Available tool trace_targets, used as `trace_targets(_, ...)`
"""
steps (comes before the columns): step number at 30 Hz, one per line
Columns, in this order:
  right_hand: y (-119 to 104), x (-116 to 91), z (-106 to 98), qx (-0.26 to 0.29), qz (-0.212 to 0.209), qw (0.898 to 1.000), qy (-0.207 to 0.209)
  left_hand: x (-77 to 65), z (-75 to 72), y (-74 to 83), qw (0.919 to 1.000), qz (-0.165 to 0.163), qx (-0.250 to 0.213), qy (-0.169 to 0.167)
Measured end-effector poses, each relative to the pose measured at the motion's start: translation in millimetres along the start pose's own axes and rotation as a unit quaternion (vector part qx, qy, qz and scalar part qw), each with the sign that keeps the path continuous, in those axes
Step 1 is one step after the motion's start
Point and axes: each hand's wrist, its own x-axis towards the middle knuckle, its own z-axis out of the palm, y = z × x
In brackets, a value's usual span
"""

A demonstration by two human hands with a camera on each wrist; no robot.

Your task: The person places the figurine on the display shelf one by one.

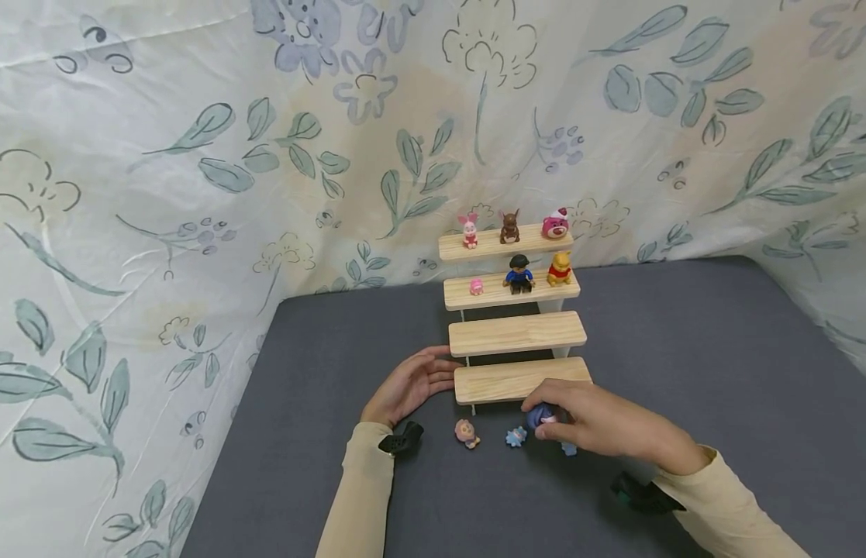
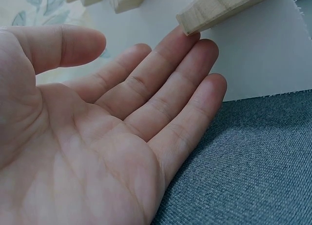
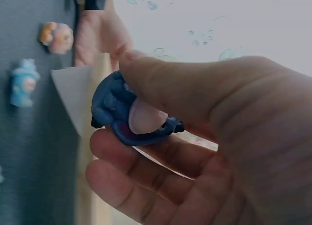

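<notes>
My right hand pinches a small blue figurine with a pale pink snout between thumb and fingers. It holds the figurine just in front of the bottom step of a tiered wooden display stand. In the right wrist view the figurine lies tipped sideways, partly covered by the thumb. My left hand rests at the stand's left side, palm up, fingers extended. In the left wrist view, its fingertips are right at the end of a wooden step and a white side panel.
On the dark cloth near the stand's front lie an orange-and-pink figurine, a light blue figurine and another light blue piece. Several figurines, including a yellow bear, stand on the upper two steps. A floral curtain hangs behind.
</notes>
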Motion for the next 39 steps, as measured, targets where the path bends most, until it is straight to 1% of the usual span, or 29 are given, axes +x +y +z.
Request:
trace_targets(7,-10.9,7.3,-15.3,-0.050,-0.038,0.998,0.021,0.5,-0.4,-1.2,1.0000,-0.007,-0.001,0.004)
trace_targets(9,-14.1,10.1,-18.5,-0.057,-0.041,0.997,0.027,0.8,-0.5,-1.5,1.0000,-0.007,-0.002,0.006)
trace_targets(13,-19.1,14.0,-23.6,-0.058,-0.021,0.998,0.027,1.1,-0.7,-1.9,0.9999,-0.008,-0.007,0.009)
trace_targets(17,-22.1,16.0,-27.7,-0.050,0.001,0.998,0.033,1.3,-1.5,-2.5,0.9999,-0.006,-0.010,0.002)
trace_targets(22,-23.7,17.8,-33.4,-0.033,0.012,0.998,0.058,1.6,-2.3,-2.9,1.0000,-0.002,-0.008,-0.004)
trace_targets(26,-20.3,17.6,-37.6,-0.003,0.041,0.996,0.075,2.5,-1.8,-2.8,1.0000,-0.004,-0.008,-0.002)
trace_targets(28,-16.7,17.7,-39.0,0.003,0.048,0.995,0.090,2.9,-1.4,-2.5,1.0000,-0.004,-0.007,-0.001)
trace_targets(32,-9.0,18.7,-40.9,-0.012,0.049,0.991,0.126,2.9,-0.8,-1.8,1.0000,-0.001,-0.003,0.000)
trace_targets(39,2.4,22.1,-42.1,-0.045,0.051,0.983,0.170,2.3,-0.8,-0.1,1.0000,0.000,-0.006,0.002)
